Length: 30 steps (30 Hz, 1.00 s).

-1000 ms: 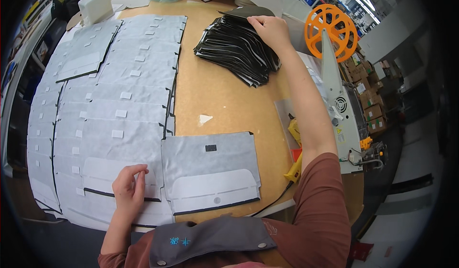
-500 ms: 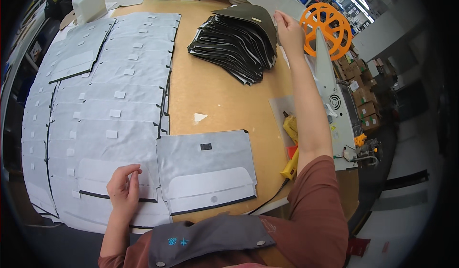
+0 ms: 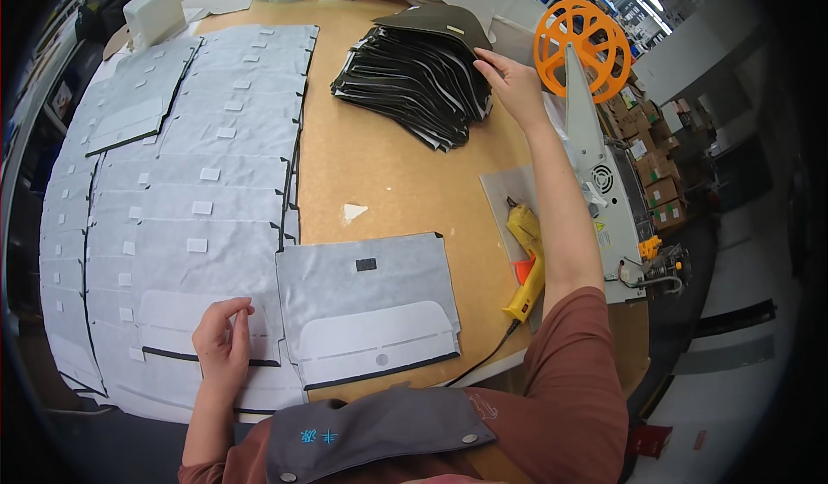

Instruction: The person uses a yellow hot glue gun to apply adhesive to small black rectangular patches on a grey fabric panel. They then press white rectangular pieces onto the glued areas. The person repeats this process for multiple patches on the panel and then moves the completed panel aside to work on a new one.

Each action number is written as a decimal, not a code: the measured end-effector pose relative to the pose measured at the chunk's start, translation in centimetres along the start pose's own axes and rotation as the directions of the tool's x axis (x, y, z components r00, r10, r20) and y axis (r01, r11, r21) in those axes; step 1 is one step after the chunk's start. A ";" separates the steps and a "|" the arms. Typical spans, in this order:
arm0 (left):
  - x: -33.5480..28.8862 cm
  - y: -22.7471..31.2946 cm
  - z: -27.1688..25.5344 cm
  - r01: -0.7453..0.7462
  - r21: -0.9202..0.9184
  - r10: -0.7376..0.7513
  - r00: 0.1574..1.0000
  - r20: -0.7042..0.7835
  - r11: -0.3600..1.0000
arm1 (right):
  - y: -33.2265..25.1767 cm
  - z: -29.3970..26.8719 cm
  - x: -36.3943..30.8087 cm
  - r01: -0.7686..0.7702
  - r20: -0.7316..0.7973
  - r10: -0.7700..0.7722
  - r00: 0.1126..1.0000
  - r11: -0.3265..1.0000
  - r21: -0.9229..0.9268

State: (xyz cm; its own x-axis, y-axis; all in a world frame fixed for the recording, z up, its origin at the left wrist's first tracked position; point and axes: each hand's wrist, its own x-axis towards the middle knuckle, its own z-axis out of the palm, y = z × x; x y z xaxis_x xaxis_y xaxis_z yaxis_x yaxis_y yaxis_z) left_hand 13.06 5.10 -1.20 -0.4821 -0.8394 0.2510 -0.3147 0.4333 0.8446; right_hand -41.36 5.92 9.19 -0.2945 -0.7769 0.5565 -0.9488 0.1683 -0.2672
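While the right hand (image 3: 515,87) is hovering at the right edge of a thick, fanned stack of black, pale-edged flat pieces (image 3: 414,87), its thumb and forefinger are standing a little apart; whether they are pinching an edge, I cannot tell. The left hand (image 3: 222,337) is curling loosely, thumb and forefinger leaving a narrow gap, over the lower right part of the overlapping light-grey fabric panels (image 3: 246,173); whether it is touching them, I cannot tell.

The stack is sitting towards the far side of the tan, smooth-topped table (image 3: 388,216), and a dark olive, curved sheet (image 3: 431,20) with a small cream tag is covering its top. Nearer the person, a single light-grey panel (image 3: 332,290) is lying to the right of the left hand, its left edge meeting the others; it is bearing a small black rectangular patch (image 3: 366,265) and, below that, a white round-cornered piece (image 3: 379,333). Small white rectangles are dotting the other panels in rows.

Beyond the panel, a ragged white scrap (image 3: 354,212) is lying on the tabletop. Under the right forearm's left side, a yellow gun-shaped tool (image 3: 528,290) with a red-orange trigger is resting, its black cord trailing towards the near edge. Farther right, a pale-grey metal machine (image 3: 591,191) is standing below an orange spoked reel (image 3: 582,50), and brown cardboard boxes (image 3: 660,189) are sitting behind.
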 end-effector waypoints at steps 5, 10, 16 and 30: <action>0.1 0.0 0.1 -0.042 0.031 0.042 0.999 0.002 0.999 | -0.4 0.1 0.0 0.007 -0.032 -0.010 0.999 0.998 -0.065; 0.1 0.2 0.1 -0.047 0.035 0.047 0.999 0.007 0.998 | -1.9 0.6 1.6 0.031 -0.166 -0.019 0.986 0.997 0.072; 0.2 0.3 0.0 -0.054 0.039 0.053 0.999 0.008 0.998 | -1.9 1.0 4.9 0.040 0.044 -0.045 0.998 0.993 0.110; 0.2 0.2 0.1 -0.063 0.019 0.063 0.998 0.021 0.998 | -1.4 1.3 5.7 -0.146 0.165 0.106 0.981 0.956 0.253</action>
State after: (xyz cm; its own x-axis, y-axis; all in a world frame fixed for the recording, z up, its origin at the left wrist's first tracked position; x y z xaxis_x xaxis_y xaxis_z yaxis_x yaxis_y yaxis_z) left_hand 12.84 5.01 -1.05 -0.5182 -0.8034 0.2935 -0.2993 0.4918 0.8177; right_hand -41.59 0.49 11.72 -0.3705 -0.8441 0.3875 -0.8358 0.1210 -0.5356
